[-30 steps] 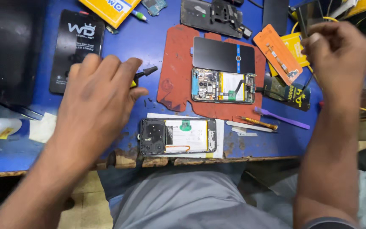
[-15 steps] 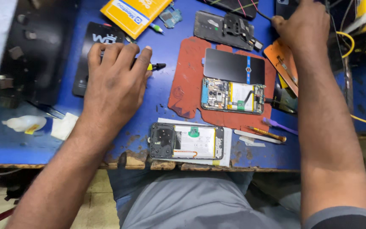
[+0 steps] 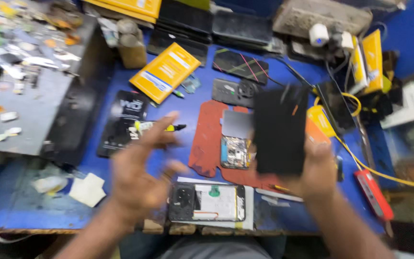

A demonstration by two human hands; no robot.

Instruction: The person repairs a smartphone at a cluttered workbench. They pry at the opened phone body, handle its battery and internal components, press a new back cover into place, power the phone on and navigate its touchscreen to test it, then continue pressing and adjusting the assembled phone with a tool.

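Colours we see on the bench

We see a blue tabletop [image 3: 120,96], a rust-red mat [image 3: 207,144], a black panel [image 3: 280,132], a yellow box [image 3: 165,72] with a blue stripe, and a yellow cable [image 3: 360,160].

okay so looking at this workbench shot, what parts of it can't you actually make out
Head view only:
- Left hand: motion blur smears the fingers; it holds nothing.
- Black flat panel in the right hand: blurred, surface detail unreadable.
- Opened phone on the red mat: its right part is hidden behind the panel.
- Grey side tray: small parts too blurred to identify.
- Yellow cable: runs off the right edge.
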